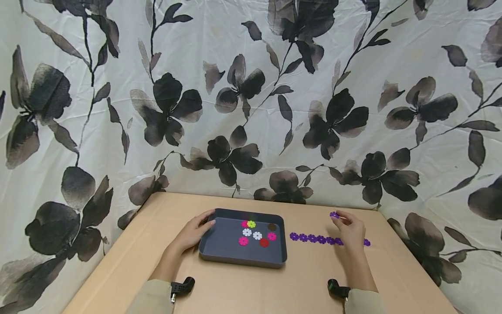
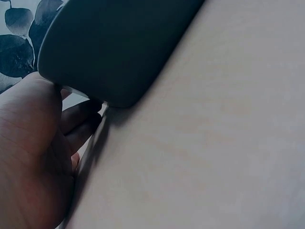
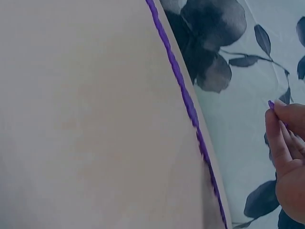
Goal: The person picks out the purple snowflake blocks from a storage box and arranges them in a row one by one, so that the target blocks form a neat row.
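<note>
My left hand (image 1: 191, 234) grips the left end of a dark grey tray (image 1: 219, 246), its thumb over the rim. In the left wrist view, fingers curl beneath the corner of the tray (image 2: 119, 52). Several flower-shaped plastic discs lie in the tray: pink, white, yellow-green, brown and a red disc (image 1: 264, 242). With thumb and fingertips, my right hand (image 1: 353, 231) pinches a purple flower disc (image 1: 334, 214) above the table. Below that hand runs a line of purple flower discs (image 1: 312, 238), partly hidden by the hand and wrist.
The light wooden table (image 1: 243, 288) reaches back to a white cloth (image 1: 243, 26) printed with dark flowers. Each wrist wears a small black camera, the left camera (image 1: 183, 286) near the tray's front left corner. The purple line lies right of the tray.
</note>
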Demonstrator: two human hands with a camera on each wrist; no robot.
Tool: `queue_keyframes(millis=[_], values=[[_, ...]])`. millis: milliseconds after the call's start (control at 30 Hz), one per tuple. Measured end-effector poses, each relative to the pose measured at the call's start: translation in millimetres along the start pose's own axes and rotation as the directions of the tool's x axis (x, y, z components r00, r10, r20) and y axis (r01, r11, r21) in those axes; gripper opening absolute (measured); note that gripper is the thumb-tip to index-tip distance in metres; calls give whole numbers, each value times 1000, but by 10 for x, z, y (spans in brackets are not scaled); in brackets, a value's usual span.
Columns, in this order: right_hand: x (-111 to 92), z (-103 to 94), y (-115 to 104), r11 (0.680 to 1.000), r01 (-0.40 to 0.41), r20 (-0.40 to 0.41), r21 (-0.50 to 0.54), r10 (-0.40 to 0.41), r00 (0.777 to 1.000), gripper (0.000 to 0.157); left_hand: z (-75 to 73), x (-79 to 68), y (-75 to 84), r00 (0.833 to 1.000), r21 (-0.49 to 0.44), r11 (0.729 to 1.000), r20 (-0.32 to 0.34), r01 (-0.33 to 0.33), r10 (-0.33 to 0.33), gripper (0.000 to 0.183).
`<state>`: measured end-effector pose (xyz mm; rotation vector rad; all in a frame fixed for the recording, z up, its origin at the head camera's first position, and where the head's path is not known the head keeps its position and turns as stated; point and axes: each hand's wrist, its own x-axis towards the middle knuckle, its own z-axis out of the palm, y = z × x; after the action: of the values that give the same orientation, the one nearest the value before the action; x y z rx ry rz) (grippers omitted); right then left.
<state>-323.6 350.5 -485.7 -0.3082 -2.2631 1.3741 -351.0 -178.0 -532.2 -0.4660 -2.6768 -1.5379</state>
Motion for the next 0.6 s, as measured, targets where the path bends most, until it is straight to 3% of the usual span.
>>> queue_keyframes(millis=[400, 600], values=[[11, -248, 225, 997, -68, -90, -26, 65, 994, 38, -6, -12, 17, 1000, -6, 1000, -1, 8, -8, 62], [-16, -334, 278, 979, -200, -77, 28, 202, 976, 42, -4, -6, 14, 1000, -2, 1000, 1, 5, -5, 62]])
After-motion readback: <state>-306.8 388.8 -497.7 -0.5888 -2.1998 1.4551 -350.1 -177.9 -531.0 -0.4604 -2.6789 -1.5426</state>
